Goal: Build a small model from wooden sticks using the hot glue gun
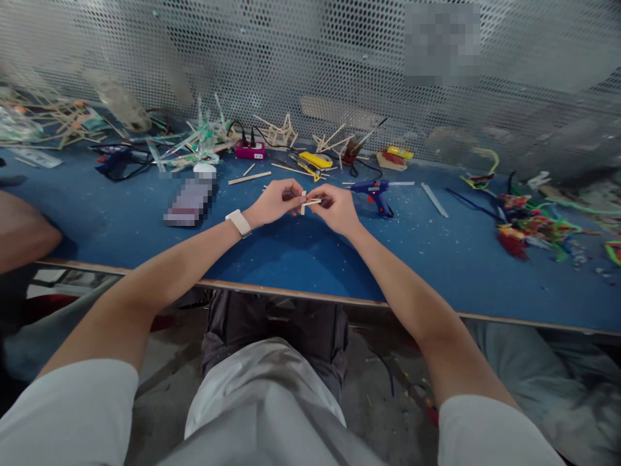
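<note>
Both my hands meet above the blue table (291,259), pinching small wooden sticks (305,202) between them. My left hand (274,202) has its fingers closed on an upright short stick; a white watch is on that wrist. Facing it, my right hand (337,208) pinches a stick that lies across, touching the upright one. A blue glue gun (373,191) rests on the table just right of my right hand.
Loose wooden sticks (250,177), a yellow cutter (315,160), a pink power strip (250,151) and stick models lie at the back. Coloured pipe cleaners (528,226) pile up at the right. Another person's arm (24,230) rests at the left. A perforated metal screen (310,65) stands behind.
</note>
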Tool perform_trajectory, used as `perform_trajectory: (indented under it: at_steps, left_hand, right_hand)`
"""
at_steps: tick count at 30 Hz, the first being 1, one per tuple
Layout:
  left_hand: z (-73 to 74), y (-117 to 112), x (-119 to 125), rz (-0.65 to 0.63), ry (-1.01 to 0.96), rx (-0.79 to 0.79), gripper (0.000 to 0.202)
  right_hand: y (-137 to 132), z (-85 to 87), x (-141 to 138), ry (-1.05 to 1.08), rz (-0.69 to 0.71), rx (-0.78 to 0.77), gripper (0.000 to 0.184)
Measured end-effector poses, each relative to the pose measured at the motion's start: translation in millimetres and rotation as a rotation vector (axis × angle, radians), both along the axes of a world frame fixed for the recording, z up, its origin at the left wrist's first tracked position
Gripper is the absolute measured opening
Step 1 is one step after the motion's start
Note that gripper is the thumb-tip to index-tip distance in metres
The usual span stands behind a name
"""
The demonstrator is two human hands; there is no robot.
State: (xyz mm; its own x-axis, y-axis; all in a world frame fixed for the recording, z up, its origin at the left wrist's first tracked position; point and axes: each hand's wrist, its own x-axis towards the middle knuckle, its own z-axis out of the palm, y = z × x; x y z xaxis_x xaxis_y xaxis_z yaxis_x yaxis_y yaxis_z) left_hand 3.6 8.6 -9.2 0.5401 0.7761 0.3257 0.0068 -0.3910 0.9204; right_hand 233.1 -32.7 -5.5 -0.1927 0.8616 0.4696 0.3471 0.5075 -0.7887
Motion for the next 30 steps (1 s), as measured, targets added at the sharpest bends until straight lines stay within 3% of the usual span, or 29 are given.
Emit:
perform_trajectory:
  at_steps: [3,10,30]
  left_hand:
    - [-1.8,3,-1,0.006,0.078,0.065,0.015]
    - [-0.3,3,-4,0.114,0.298,0.301,0.005]
    - [-0.2,10,-9,0.06,0.392,0.331,0.004]
  right_hand:
    - [4,-2.2,4,-0.094,0.027,0.017,0.011]
    - [13,-4.7,12,-0.218,0.09,-0.001,0.011]
    - [11,-1.7,12,-0.223,0.099,0.032,0.009]
